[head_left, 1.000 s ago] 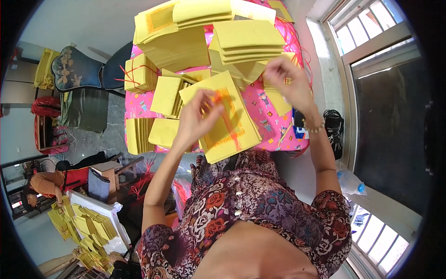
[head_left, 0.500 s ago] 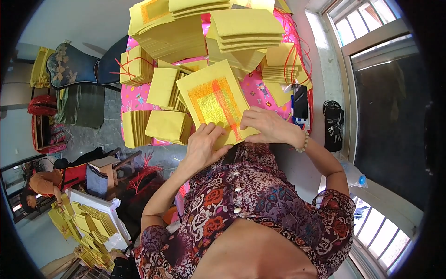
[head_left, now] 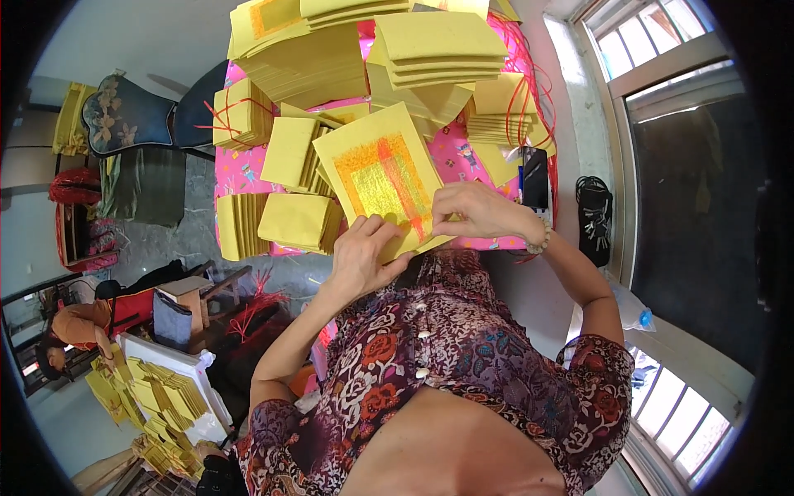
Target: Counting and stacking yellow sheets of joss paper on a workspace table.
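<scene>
Maroon-purple floral top (head_left: 463, 326), red roses (head_left: 380, 350), blue blooms (head_left: 475, 360); pale buttons (head_left: 423, 336); short sleeves (head_left: 597, 382); beaded bracelet (head_left: 543, 238), right wrist (head_left: 527, 226).

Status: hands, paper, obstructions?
Left hand on paper's near edge, right hand on near right corner. Gold square up. Only hands over it; bundle close left.

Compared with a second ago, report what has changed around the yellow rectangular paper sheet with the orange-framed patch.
The right hand came left and toward the body, and now seems to pinch the near right corner of the yellow sheet. The left hand moved toward the body too, to its near edge. The yellow paper stacks stayed put.
</scene>
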Demonstrator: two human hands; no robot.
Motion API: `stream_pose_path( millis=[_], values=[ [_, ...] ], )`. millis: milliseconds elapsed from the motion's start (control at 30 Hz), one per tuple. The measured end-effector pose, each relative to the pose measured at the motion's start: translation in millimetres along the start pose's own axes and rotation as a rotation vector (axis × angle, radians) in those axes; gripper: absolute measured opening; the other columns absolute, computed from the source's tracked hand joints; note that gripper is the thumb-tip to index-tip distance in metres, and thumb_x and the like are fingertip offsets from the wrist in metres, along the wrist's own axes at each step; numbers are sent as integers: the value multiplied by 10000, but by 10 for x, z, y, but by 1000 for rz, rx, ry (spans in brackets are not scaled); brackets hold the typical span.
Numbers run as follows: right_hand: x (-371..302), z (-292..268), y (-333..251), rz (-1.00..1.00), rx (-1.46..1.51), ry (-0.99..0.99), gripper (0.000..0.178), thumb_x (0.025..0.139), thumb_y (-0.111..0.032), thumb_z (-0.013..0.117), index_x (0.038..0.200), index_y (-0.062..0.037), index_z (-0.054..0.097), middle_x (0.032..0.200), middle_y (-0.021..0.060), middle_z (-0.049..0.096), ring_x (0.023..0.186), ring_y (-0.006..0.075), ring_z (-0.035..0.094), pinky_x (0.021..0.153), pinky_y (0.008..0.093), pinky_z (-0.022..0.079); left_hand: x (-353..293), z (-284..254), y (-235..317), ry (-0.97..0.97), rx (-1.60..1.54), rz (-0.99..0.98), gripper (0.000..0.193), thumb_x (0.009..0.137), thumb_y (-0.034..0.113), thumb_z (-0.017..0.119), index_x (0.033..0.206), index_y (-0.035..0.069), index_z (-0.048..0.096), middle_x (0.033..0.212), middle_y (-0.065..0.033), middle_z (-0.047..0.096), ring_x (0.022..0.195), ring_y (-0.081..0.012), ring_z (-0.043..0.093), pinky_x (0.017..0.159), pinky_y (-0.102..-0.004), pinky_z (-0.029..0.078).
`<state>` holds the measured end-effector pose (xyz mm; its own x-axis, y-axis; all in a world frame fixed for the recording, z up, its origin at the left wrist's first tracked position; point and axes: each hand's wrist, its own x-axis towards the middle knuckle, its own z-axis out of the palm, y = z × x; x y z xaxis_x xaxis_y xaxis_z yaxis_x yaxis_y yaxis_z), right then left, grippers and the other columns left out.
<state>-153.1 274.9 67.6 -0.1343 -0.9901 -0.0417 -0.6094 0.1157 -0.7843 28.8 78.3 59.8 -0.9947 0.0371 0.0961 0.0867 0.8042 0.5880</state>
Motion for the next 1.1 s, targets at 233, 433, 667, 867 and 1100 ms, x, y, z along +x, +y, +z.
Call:
stream_pose_path(
  millis=[233,433,667,867,1100],
  values=[
    [-5,37,103,-17,64,21,201,858,-224,706,826,-31,657,800,84,624,809,273,628,707,408,475,8,0,-51,43,-225,-73,177,748,193,816,827,69,718,810,-58,646,799,-252,605,686,-355,492],
    [14,62,175,-34,132,39,187,850,-210,722,827,-30,677,785,87,633,753,252,639,664,380,482,21,29,-92,17,-393,-197,149,795,159,806,767,35,727,712,-51,639,699,-179,600,640,-308,467],
    [16,53,187,13,180,4,183,857,-194,737,837,-20,685,794,75,635,735,216,627,659,348,481,40,2,-94,-56,-427,-295,175,807,171,807,779,20,723,691,-24,612,622,-110,559,571,-265,432],
    [21,52,196,25,189,-6,180,858,-196,737,836,-25,685,799,75,633,729,209,628,659,346,485,65,-14,-100,-71,-438,-281,165,811,171,805,792,23,734,693,-25,617,611,-103,565,566,-266,435],
    [5,60,-43,-149,-81,127,145,815,-154,703,866,-49,617,823,79,596,851,273,616,750,384,501,37,-11,-125,-71,-474,-340,150,834,158,786,811,16,746,702,-19,628,610,-76,564,563,-251,444]
  ],
)
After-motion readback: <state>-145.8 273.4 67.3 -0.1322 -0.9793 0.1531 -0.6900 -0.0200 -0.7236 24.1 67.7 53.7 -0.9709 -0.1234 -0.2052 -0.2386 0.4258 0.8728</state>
